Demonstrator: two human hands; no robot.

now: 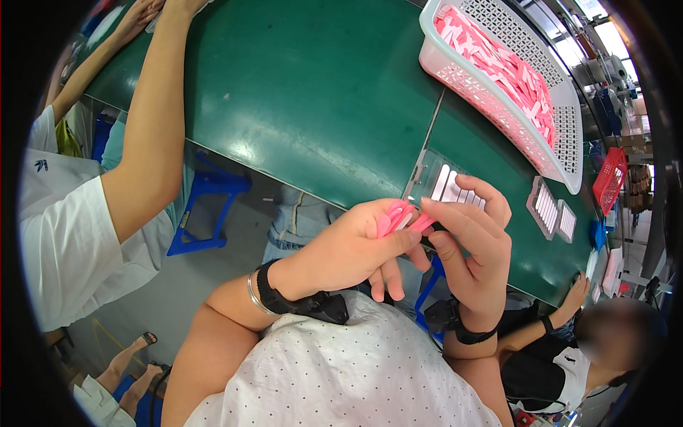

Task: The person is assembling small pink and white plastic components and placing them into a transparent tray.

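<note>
My left hand (pixel 352 238) is closed around a small bunch of slim pink plastic pieces (pixel 395 219), held in front of me by the table's near edge. Their rounded ends poke out between thumb and fingers. My right hand (pixel 478 249) meets it from the right, thumb and forefinger closed on the end of one pink piece (pixel 425 223). The exact kind of these pieces is too small to tell. Partly hidden behind my right hand, a clear plastic tray (pixel 421 176) with a row of white sticks lies on the table.
A white perforated basket (pixel 473 96) full of pink and white pieces (pixel 498 71) stands far right on the green table (pixel 306 85). Two small trays (pixel 544 206) of white sticks lie right. Co-workers sit left and right, one's arm (pixel 153 135) reaching over the table. A blue stool (pixel 206 203) stands below.
</note>
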